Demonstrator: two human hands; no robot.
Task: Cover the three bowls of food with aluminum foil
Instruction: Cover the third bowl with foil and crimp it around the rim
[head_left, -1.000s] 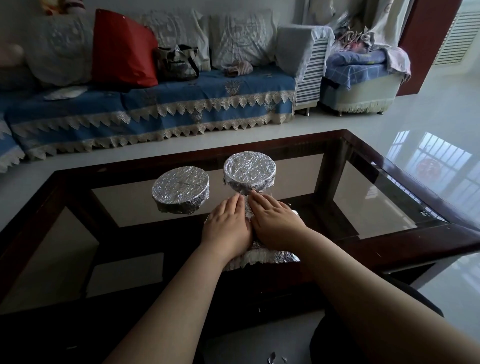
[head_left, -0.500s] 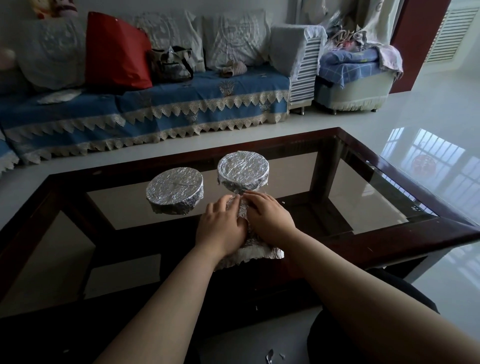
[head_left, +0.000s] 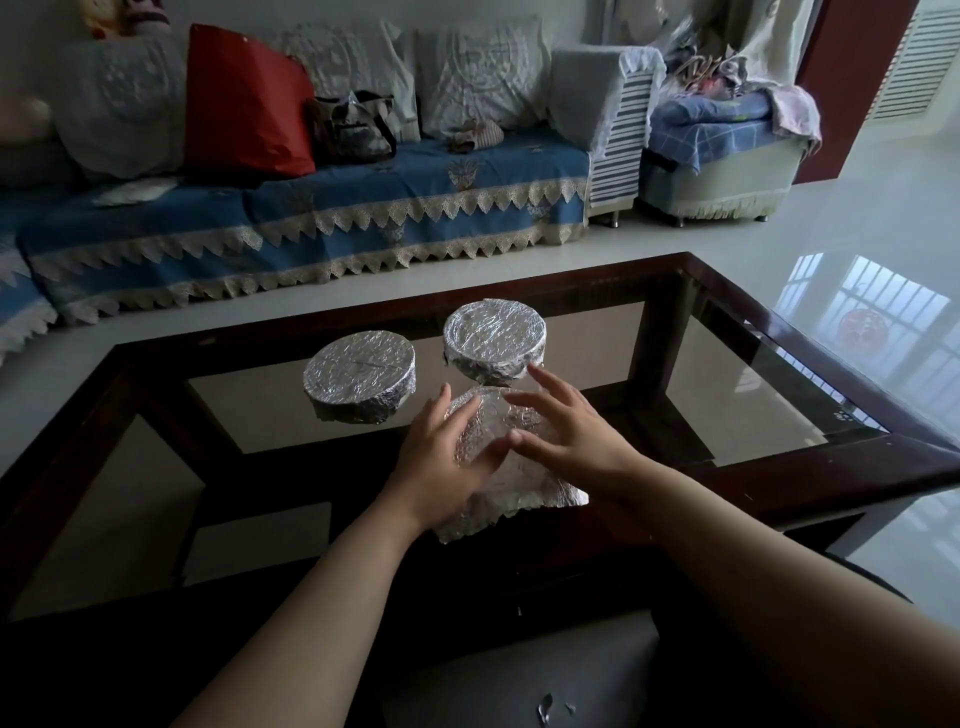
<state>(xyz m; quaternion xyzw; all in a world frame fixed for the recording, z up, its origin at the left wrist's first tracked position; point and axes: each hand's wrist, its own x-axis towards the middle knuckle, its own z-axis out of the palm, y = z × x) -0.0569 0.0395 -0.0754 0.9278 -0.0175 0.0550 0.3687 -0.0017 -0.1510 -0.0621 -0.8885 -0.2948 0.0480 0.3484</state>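
Crinkled shiny foil on bowls, glossy glass table with dark wood frame

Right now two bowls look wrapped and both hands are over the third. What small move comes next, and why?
Probably fold the loose foil edge down around the near bowl. The left bowl and far bowl have foil tucked tight around their sides, while this sheet flares out flat toward you. The left hand and right hand are spread open on top.
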